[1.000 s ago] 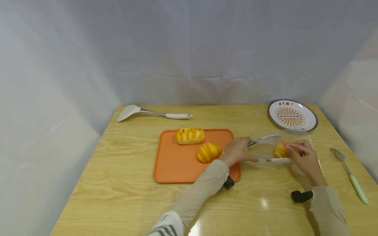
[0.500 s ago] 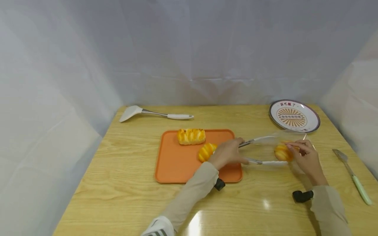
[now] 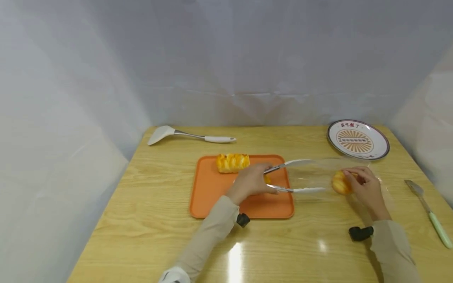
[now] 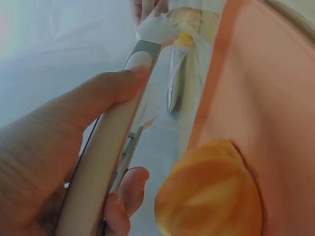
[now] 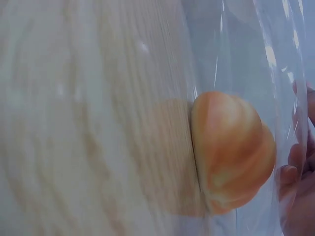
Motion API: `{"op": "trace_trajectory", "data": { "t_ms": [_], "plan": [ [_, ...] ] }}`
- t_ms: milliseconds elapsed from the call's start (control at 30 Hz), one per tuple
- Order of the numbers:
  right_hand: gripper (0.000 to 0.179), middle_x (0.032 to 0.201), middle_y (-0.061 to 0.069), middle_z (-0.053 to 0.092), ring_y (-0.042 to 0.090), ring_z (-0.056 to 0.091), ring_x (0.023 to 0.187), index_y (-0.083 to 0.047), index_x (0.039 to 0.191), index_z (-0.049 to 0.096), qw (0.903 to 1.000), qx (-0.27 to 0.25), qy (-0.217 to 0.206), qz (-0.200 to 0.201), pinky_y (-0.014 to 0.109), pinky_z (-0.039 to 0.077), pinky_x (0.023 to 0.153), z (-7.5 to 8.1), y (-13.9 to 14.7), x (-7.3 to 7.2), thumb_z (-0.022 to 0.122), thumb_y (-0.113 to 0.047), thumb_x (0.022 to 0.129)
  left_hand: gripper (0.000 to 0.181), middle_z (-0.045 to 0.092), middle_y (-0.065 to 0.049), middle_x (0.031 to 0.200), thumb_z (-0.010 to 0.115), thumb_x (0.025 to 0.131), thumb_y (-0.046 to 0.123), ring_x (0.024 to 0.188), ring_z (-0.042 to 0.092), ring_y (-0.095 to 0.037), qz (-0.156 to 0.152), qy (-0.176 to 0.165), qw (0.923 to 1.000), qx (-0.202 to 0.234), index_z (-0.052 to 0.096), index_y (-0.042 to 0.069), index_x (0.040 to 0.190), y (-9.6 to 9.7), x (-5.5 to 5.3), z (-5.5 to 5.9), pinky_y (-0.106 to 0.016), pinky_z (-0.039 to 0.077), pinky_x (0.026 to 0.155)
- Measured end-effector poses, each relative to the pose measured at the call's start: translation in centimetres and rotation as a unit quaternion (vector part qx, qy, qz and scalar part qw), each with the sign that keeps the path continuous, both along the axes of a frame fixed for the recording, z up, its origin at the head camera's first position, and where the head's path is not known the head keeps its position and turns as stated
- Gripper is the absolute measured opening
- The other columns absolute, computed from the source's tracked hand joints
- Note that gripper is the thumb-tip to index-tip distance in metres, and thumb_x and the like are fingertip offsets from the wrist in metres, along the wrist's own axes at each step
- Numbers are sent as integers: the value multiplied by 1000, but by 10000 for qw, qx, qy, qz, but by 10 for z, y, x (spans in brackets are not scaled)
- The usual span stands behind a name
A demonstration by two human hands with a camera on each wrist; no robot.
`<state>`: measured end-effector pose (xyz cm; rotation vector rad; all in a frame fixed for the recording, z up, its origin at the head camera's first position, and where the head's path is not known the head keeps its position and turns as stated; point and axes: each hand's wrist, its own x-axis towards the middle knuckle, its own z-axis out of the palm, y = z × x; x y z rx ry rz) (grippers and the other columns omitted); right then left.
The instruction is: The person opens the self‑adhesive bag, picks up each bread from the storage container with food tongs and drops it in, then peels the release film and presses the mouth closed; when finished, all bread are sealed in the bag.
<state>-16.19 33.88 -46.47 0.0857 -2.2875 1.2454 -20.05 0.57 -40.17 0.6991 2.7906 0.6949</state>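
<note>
My left hand (image 3: 249, 181) grips the handle of a pair of tongs (image 3: 308, 190), their white scalloped tips spread apart and pointing right. My right hand (image 3: 368, 190) pinches a clear plastic bag (image 5: 273, 54) beside a striped bread roll (image 3: 340, 183), which lies inside the bag. Whether the tong tips are still within the bag's mouth is hard to tell. On the orange tray (image 3: 212, 198) sits a loaf-shaped bread (image 3: 232, 162). Mostly hidden by my left hand in the head view, another roll (image 4: 211, 191) shows on the tray in the left wrist view.
At the back right stands a patterned plate (image 3: 358, 140). A white spatula-like turner (image 3: 191, 135) lies at the back left. Along the right edge lies a green-handled cake server or knife (image 3: 429, 214). Pale cloth walls enclose the wooden table (image 3: 148, 236).
My left hand has drawn the tongs leftward, away from the roll in the bag and over the tray. My right hand keeps its pinch and has barely moved.
</note>
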Motion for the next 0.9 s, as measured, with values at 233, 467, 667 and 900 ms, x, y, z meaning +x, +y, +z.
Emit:
{"op": "trace_trajectory", "data": {
  "t_ms": [233, 467, 667, 900],
  "plan": [
    [14, 91, -32, 54, -6, 43, 76, 14, 99, 68, 9991, -114, 13, -408, 5, 34, 67, 0, 1, -1, 65, 4, 89, 72, 67, 4, 119, 86, 69, 47, 98, 62, -14, 204, -201, 9992, 264, 59, 20, 130, -24, 2, -2, -34, 51, 83],
    [13, 84, -29, 55, -3, 42, 71, 17, 97, 66, 9979, -368, 18, -535, 7, 33, 66, 21, -6, 12, 63, 8, 88, 78, 62, -1, 131, 85, 69, 48, 112, 61, -24, 751, -372, 9944, 641, 56, 22, 137, -68, 16, 0, -48, 48, 93],
    [13, 80, -25, 54, 1, 38, 67, 14, 98, 68, 9969, -427, 56, -651, 10, 30, 62, 14, 4, 12, 65, 6, 88, 79, 62, -3, 129, 86, 69, 46, 110, 61, -26, 1298, -275, 9877, 821, 55, 21, 137, -114, 33, -3, -48, 49, 90],
    [15, 84, -26, 55, 0, 39, 71, 9, 103, 70, 9968, -426, -141, -661, 9, 31, 64, -1, 17, 6, 64, 4, 90, 81, 65, -8, 125, 86, 68, 47, 104, 62, -27, 1846, -146, 9803, 683, 55, 16, 137, -164, 48, -10, -46, 50, 83]
  ]
}}
